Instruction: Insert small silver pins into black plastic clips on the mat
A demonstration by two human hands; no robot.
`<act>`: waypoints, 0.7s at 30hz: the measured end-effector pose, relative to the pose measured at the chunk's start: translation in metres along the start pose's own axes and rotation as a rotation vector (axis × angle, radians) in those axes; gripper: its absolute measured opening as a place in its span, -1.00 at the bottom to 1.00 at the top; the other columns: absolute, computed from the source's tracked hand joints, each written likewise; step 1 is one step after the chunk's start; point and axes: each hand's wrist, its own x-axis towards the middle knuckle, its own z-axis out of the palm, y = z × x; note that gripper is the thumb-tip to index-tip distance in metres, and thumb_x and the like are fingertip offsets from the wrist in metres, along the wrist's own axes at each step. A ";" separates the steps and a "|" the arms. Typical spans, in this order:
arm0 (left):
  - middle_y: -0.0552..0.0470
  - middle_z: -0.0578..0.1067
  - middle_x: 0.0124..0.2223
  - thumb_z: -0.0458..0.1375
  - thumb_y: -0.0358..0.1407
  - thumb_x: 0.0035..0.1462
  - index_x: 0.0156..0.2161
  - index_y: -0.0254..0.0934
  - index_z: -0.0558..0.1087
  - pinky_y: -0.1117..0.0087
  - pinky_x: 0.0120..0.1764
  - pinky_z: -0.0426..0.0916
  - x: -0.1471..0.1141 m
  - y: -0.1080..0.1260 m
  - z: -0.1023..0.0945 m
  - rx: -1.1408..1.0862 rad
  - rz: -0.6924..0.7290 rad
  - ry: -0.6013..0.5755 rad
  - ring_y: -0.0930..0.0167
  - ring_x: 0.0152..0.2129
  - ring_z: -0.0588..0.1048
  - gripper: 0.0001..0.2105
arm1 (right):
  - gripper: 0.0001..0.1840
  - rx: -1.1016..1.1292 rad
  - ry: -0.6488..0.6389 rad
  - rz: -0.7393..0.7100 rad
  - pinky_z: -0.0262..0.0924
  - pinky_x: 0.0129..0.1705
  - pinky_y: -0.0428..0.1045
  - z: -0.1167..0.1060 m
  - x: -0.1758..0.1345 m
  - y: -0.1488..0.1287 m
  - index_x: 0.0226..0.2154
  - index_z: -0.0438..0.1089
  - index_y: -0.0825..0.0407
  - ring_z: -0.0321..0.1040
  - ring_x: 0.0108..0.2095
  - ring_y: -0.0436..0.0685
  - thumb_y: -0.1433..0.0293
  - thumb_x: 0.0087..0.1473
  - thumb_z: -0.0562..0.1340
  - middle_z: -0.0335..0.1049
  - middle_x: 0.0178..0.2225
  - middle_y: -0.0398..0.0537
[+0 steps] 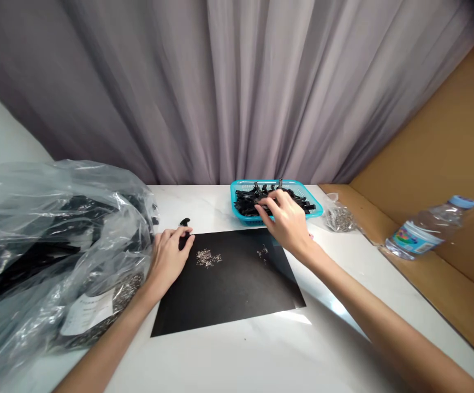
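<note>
My left hand (171, 254) rests at the top left corner of a black mat (229, 295). Its thumb and fingers close round a small black plastic part (185, 222), whose end sticks out past the fingertips. My right hand (288, 221) hovers over the front of a blue plastic basket (319, 213). Thumb and index finger curl close together there, over the heap of black plastic parts (245, 203) in the basket; what sits between the tips is lost against the heap. On the mat lie a pile of tiny metal pins or screws (206, 257) and a smaller scatter (264, 252).
At left, a large clear plastic bag (110, 191) bulges over black contents, beside a labelled bag of small metal pieces (89, 314). A smaller such bag (341, 218) sits right of the basket. A water bottle (429, 229) leans by the cardboard wall (437, 142); a grey curtain (179, 93) hangs behind.
</note>
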 end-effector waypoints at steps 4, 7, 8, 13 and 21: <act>-0.09 0.50 -0.25 0.05 -0.20 0.28 -0.16 -0.21 0.50 0.07 0.07 0.33 0.001 0.001 -0.003 -0.045 -0.041 0.030 0.19 -0.22 0.47 -0.79 | -0.70 0.273 -0.303 -0.136 0.27 -0.21 0.04 -0.009 -0.044 -0.008 -0.22 0.48 0.01 0.39 -0.28 0.16 0.31 0.42 0.06 0.44 -0.33 0.02; -0.08 0.51 -0.18 0.01 -0.20 0.32 -0.14 -0.21 0.46 0.14 -0.01 0.40 0.001 0.010 -0.010 -0.099 -0.059 0.069 0.23 -0.23 0.50 -0.79 | -0.70 0.343 -0.371 -0.109 0.33 -0.22 0.05 -0.008 -0.070 -0.004 -0.11 0.50 0.02 0.43 -0.24 0.15 0.34 0.42 0.06 0.47 -0.21 0.08; -0.08 0.51 -0.16 0.00 -0.20 0.33 -0.10 -0.21 0.44 0.17 -0.03 0.42 0.001 0.014 -0.013 -0.123 -0.064 0.082 0.25 -0.22 0.51 -0.78 | -0.69 0.337 -0.373 -0.088 0.34 -0.23 0.05 -0.008 -0.075 -0.002 -0.06 0.51 0.02 0.44 -0.25 0.15 0.33 0.41 0.06 0.46 -0.16 0.10; -0.02 0.51 -0.19 0.12 -0.18 0.27 0.13 -0.20 0.36 0.22 -0.06 0.48 -0.005 0.044 -0.019 -0.394 -0.112 0.078 0.32 -0.23 0.56 -0.64 | -0.70 0.336 -0.468 -0.099 0.36 -0.22 0.07 -0.024 -0.077 0.006 0.02 0.53 0.00 0.44 -0.25 0.16 0.30 0.37 0.16 0.44 -0.12 0.08; 0.06 0.49 -0.19 0.25 -0.19 0.21 0.28 -0.13 0.22 0.31 -0.07 0.52 -0.029 0.082 -0.018 -0.627 -0.071 -0.088 0.42 -0.28 0.58 -0.43 | -0.76 0.242 -0.639 -0.223 0.27 -0.30 0.04 -0.041 -0.077 -0.001 -0.08 0.54 -0.02 0.43 -0.28 0.16 0.34 0.38 0.15 0.46 -0.22 0.02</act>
